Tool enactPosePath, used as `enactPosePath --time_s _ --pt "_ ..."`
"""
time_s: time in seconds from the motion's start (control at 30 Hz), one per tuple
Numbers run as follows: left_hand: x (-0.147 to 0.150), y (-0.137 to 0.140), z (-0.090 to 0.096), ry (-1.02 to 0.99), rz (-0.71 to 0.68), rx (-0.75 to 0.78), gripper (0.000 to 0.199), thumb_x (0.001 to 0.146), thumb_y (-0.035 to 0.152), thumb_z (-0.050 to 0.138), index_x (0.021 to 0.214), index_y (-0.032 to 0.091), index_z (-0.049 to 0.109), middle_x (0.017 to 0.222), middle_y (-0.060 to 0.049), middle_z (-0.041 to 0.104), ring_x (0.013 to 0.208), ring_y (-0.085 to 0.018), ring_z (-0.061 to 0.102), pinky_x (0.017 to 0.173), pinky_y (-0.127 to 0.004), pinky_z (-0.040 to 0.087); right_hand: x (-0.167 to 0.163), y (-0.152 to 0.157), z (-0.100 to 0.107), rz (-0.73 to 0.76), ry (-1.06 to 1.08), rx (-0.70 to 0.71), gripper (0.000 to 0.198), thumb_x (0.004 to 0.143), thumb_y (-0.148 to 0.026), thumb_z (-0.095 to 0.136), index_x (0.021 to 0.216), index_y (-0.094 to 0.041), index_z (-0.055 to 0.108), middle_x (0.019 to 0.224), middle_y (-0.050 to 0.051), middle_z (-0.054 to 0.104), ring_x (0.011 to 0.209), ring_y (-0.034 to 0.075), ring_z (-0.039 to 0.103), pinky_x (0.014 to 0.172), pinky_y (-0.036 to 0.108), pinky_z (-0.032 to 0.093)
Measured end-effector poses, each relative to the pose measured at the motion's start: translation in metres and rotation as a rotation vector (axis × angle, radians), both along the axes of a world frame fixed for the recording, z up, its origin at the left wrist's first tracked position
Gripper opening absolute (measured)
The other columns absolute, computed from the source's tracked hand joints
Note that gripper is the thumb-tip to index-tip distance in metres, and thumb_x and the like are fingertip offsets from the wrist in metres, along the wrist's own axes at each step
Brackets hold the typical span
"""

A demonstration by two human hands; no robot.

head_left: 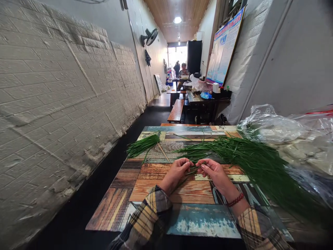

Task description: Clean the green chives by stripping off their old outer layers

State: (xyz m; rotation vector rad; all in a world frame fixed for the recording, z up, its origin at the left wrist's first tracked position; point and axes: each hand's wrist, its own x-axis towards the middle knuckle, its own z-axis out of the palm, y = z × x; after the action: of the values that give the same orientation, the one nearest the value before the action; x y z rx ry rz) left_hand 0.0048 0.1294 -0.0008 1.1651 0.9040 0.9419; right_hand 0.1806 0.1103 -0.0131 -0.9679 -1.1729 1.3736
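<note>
My left hand (pixel 178 173) and my right hand (pixel 214 175) are close together above the middle of the table, both with fingers pinched. Between them are a few green garlic chive blades (pixel 191 172), held at the fingertips; the gripped ends are partly hidden. A thin pale strand or stick runs down from beneath my right palm; I cannot tell which. Past my right hand spreads a large loose pile of garlic chives (pixel 249 152). At the table's left edge lies a neat bundle of garlic chives (pixel 143 145), with a thin wooden skewer (pixel 163 152) sticking out of it.
The table (pixel 171 191) has a patchwork wood-print top. Clear plastic bags (pixel 286 128) crowd its right side. Beyond it stand a wooden bench (pixel 176 110) and a cluttered dark table (pixel 197 99). Farther back a person (pixel 184 71) sits. A brick-patterned wall (pixel 52 86) runs along the left.
</note>
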Motion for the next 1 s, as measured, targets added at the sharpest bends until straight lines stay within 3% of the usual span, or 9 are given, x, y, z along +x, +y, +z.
enactPosePath --time_s 0.2,0.43,0.63,1.0 --pt "0.0 -0.003 0.007 -0.004 -0.029 -0.071 0.039 0.074 0.048 0.063 0.085 0.011 0.064 0.055 0.004 0.046 0.041 -0.002 0.028 0.04 -0.018 0.014 0.001 0.0 -0.006 -0.005 -0.091 0.003 0.036 0.073 -0.044 0.069 0.095 -0.017 0.065 0.066 -0.001 0.059 0.055 0.01 0.049 0.047 0.022 0.031" --pt "0.0 -0.001 0.001 -0.08 -0.02 -0.09 0.041 0.067 0.043 0.071 0.093 0.013 0.058 0.055 0.004 0.054 0.043 -0.003 0.04 0.042 -0.016 0.022 -0.007 -0.002 -0.005 0.053 -0.158 0.053 0.034 0.076 -0.043 0.065 0.097 -0.016 0.063 0.062 -0.004 0.052 0.047 0.007 0.043 0.045 0.022 0.03" --pt "0.0 -0.002 0.003 -0.015 0.024 -0.055 0.036 0.07 0.045 0.067 0.081 0.014 0.053 0.058 0.003 0.057 0.036 -0.002 0.037 0.037 -0.016 0.021 -0.009 -0.002 -0.004 0.052 -0.213 0.057 0.034 0.077 -0.043 0.063 0.098 -0.016 0.063 0.06 -0.005 0.053 0.043 0.007 0.042 0.043 0.022 0.031" --pt "0.0 0.001 -0.001 0.034 0.103 0.031 0.031 0.067 0.04 0.069 0.076 0.012 0.057 0.054 0.006 0.048 0.041 -0.003 0.038 0.041 -0.016 0.025 -0.017 -0.004 -0.003 0.063 -0.236 0.07 0.033 0.079 -0.041 0.059 0.1 -0.016 0.063 0.057 -0.005 0.051 0.042 0.007 0.04 0.042 0.022 0.03"
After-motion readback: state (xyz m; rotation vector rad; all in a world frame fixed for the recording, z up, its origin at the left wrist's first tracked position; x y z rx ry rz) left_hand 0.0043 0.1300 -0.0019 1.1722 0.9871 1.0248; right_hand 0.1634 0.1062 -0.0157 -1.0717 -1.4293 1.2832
